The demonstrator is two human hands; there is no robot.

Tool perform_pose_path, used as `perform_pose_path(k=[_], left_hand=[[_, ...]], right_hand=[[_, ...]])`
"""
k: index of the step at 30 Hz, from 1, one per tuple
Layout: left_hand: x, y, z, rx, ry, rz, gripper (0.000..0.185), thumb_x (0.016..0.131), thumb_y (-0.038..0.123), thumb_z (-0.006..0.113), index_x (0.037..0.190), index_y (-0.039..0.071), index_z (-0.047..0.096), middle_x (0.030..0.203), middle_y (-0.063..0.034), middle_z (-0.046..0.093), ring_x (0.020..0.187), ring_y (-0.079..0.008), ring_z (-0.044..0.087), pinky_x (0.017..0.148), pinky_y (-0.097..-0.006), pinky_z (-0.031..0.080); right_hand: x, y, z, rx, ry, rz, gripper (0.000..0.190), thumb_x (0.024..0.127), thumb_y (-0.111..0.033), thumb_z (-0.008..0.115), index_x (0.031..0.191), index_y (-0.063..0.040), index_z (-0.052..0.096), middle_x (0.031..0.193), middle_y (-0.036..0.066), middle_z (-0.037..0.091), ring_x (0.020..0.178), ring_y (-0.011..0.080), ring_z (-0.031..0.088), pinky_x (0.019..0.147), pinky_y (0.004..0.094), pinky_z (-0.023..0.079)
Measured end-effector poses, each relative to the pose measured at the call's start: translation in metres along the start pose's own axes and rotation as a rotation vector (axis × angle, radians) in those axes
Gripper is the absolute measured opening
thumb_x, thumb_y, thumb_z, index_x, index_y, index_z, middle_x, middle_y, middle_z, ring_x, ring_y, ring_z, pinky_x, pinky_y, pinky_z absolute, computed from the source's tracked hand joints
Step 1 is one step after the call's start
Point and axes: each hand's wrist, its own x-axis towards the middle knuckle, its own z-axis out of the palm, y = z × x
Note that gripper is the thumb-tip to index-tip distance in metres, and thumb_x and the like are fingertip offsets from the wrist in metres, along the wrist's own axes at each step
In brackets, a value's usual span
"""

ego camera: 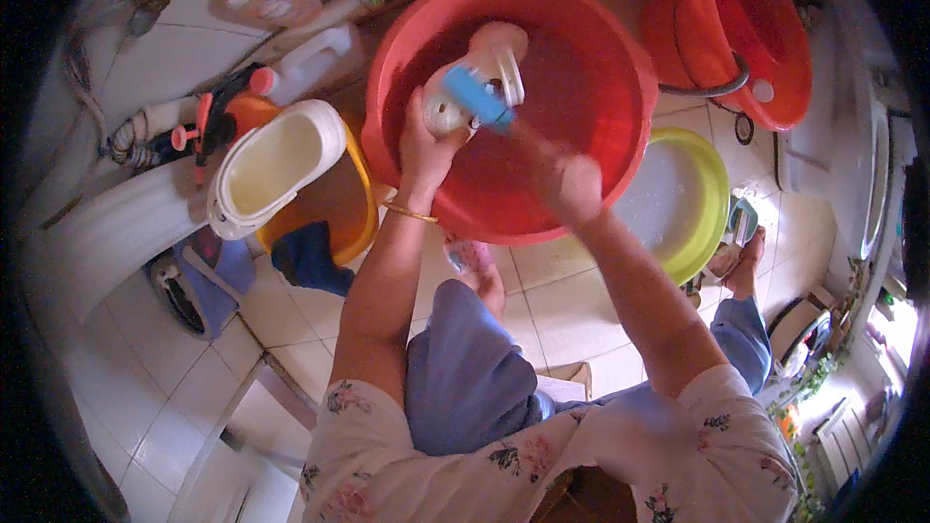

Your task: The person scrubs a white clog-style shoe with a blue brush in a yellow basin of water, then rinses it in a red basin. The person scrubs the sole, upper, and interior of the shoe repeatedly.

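A large red plastic basin stands before me. Over it my left hand grips a pale clog-style shoe with a strap. My right hand, blurred by motion, is closed on the handle of a blue brush, whose head lies across the shoe. A second white clog rests on the rim of an orange-yellow bucket left of the basin, and a dark cloth hangs over the same bucket's near edge.
Right of the red basin stands a yellow-green basin holding cloudy liquid. Red buckets with a grey hose are at the upper right. A white jug with a red cap stands at the upper left. A purple-blue container is on the tiled floor at left.
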Motion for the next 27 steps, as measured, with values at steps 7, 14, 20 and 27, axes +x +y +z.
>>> perform_pose_path(k=[7,14,20,27], left_hand=[[-0.002,-0.001,0.005,0.039,0.07,0.117,0.083,0.068,0.014,0.075,0.137,-0.001,0.031,0.13,-0.0236,0.047,0.12,-0.0357,0.047,0.1,-0.0405,0.038],[-0.005,-0.03,0.008,0.103,0.138,0.147,0.081,0.075,0.02,0.074,0.14,0.006,0.028,0.129,-0.0191,0.048,0.111,-0.0314,0.054,0.088,-0.0412,0.048],[0.0,0.015,-0.001,-0.825,-0.192,-0.52,0.075,0.089,0.037,0.058,0.146,0.019,0.013,0.137,-0.0101,0.037,0.117,-0.0301,0.047,0.083,-0.0483,0.05],[-0.019,0.015,0.02,-1.001,-0.13,-0.565,0.066,0.09,0.035,0.058,0.143,0.024,0.021,0.135,-0.0072,0.038,0.117,-0.028,0.045,0.081,-0.0459,0.048]], right_hand=[[0.01,0.0,-0.013,-0.11,0.013,-0.009,0.044,0.089,-0.023,0.048,0.132,-0.033,0.046,0.07,0.009,0.062,0.053,0.0267,0.061,0.044,0.0418,0.049],[0.069,0.031,-0.002,-0.087,-0.216,0.356,0.041,0.093,-0.026,0.035,0.133,-0.029,0.044,0.101,0.016,0.065,0.087,0.034,0.065,0.069,0.0481,0.052],[0.057,0.082,0.052,-0.041,-0.353,0.471,0.039,0.093,-0.027,0.034,0.131,-0.025,0.047,0.099,0.018,0.065,0.084,0.0366,0.064,0.069,0.0489,0.052],[-0.03,0.001,-0.018,0.214,-0.016,0.038,0.044,0.086,-0.015,0.051,0.129,-0.027,0.051,0.097,0.013,0.066,0.079,0.0328,0.065,0.066,0.0436,0.052]])
